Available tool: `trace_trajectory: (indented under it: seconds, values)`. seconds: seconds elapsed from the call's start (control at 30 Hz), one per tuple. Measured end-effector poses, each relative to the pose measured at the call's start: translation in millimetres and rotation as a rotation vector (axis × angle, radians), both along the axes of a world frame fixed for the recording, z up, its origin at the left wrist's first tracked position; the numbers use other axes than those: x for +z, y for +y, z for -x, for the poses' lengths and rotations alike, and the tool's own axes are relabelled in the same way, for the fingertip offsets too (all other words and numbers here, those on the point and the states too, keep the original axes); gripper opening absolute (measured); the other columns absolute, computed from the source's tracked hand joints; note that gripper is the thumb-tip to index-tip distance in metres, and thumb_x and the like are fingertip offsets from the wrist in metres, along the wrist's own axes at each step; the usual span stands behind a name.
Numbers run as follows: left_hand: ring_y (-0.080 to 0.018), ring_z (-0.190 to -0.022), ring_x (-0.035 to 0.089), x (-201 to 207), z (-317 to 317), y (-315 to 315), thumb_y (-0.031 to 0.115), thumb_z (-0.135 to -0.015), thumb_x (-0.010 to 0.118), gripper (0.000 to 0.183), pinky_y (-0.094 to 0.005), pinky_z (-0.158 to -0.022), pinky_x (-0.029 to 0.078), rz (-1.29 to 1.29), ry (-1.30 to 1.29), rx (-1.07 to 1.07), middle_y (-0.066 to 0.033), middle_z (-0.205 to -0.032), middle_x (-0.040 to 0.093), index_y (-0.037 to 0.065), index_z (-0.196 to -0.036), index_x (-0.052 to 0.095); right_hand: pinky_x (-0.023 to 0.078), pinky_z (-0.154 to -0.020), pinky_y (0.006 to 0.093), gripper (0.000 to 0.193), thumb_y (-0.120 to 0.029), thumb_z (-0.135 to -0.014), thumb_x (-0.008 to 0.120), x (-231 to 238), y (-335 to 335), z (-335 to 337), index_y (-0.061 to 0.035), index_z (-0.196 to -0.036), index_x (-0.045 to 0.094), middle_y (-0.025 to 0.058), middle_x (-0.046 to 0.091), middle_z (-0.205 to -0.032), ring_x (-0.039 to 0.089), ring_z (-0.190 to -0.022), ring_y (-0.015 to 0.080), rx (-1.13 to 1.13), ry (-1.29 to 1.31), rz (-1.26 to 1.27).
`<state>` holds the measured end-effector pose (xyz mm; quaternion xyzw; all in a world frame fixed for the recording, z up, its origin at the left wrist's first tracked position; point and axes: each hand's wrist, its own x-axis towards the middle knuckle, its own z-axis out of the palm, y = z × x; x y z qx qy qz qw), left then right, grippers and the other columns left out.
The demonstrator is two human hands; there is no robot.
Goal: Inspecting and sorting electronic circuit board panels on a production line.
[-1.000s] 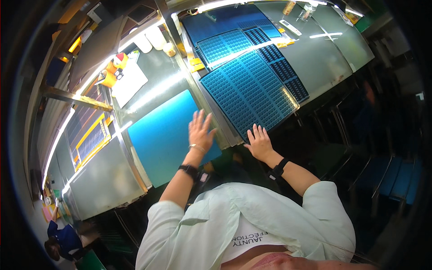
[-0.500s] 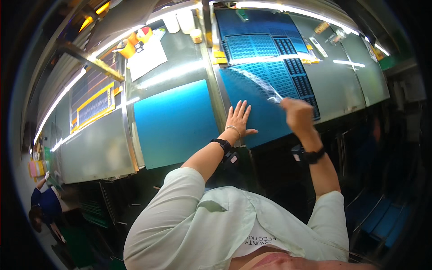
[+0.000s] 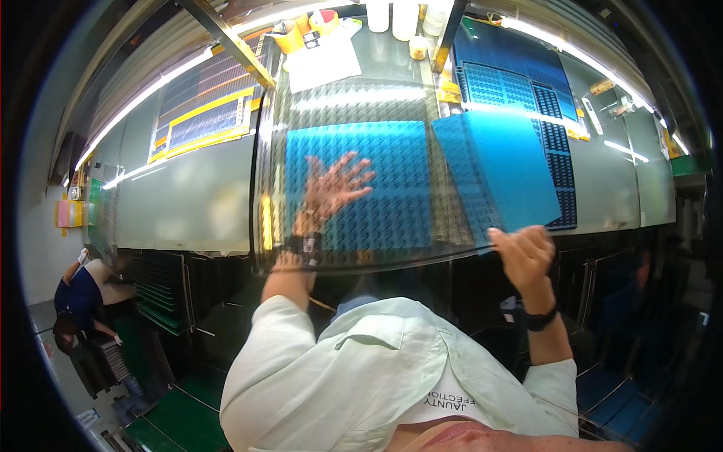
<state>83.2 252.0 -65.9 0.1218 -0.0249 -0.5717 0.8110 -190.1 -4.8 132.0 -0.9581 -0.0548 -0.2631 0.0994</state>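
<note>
A large clear sheet with a fine dotted pattern is raised over the workbench and curves toward me. My left hand shows through it, fingers spread flat against its underside. My right hand pinches the sheet's lower right corner. Below the sheet a bright blue panel lies flat on the grey bench. A second blue sheet sits to its right, partly over a dark blue grid tray. Both wrists wear dark bands.
Yellow tape rolls, white bottles and a paper stand at the bench's back. A yellow-framed panel lies at the left. Dark racks fill the space under the bench. Another person bends at the lower left.
Both hands lay flat on the dark grid tray. My right hand then lifted the clear sheet's corner, and the sheet has swung left over the bright blue panel with my left hand beneath it.
</note>
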Motion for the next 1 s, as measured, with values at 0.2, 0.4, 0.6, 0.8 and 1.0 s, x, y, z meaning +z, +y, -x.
trace_trajectory:
  seconds: [0.2,0.4,0.6,0.8,1.0]
  values:
    - [-0.0412,-0.125,0.028,43,-56,122,0.081,-0.069,0.028,0.102,-0.0589,-0.097,0.026,-0.410,-0.157,0.068,-0.0216,-0.139,0.023,0.007,-0.139,0.017,0.049,-0.064,0.0299,0.017,-0.011,-0.078,0.062,-146,73,-10,-0.0026,-0.093,0.064,0.0115,0.064,-0.081,0.062,-0.069,0.0240,-0.224,0.257,-0.788]
    - [-0.0191,-0.080,0.063,-1,-78,138,0.024,-0.086,0.058,0.030,-0.0285,-0.064,0.053,-1.066,-0.553,-0.031,-0.0107,-0.095,0.062,0.004,-0.106,0.050,0.047,-0.054,0.0231,0.021,-0.003,-0.079,0.058,-197,121,16,0.0008,-0.099,0.057,0.0101,0.061,-0.066,0.061,-0.058,0.0136,-0.644,0.387,-1.349]
    - [-0.0176,-0.066,0.065,-25,-85,114,0.019,-0.086,0.057,0.016,-0.0259,-0.058,0.050,-1.227,-0.800,0.280,-0.0083,-0.081,0.064,0.003,-0.092,0.058,0.044,-0.053,0.0289,0.012,-0.009,-0.075,0.062,-218,94,-6,-0.0004,-0.073,0.055,0.0080,0.057,-0.065,0.057,-0.056,0.0167,-0.744,0.287,-1.125]
    - [-0.0162,-0.069,0.065,-27,-100,91,0.021,-0.087,0.057,0.016,-0.0229,-0.055,0.047,-1.207,-0.850,0.298,-0.0075,-0.083,0.065,0.006,-0.092,0.059,0.041,-0.057,0.0312,0.015,-0.014,-0.071,0.066,-229,90,-11,-0.0033,-0.069,0.056,0.0067,0.052,-0.070,0.051,-0.062,0.0207,-0.886,0.359,-0.981]
    - [-0.0155,-0.072,0.064,-35,-106,92,0.023,-0.087,0.057,0.018,-0.0231,-0.057,0.048,-1.185,-0.803,0.258,-0.0069,-0.086,0.065,0.007,-0.094,0.059,0.040,-0.058,0.0332,0.015,-0.014,-0.073,0.066,-238,98,-8,-0.0036,-0.068,0.055,0.0072,0.051,-0.070,0.051,-0.063,0.0233,-0.865,0.248,-0.933]
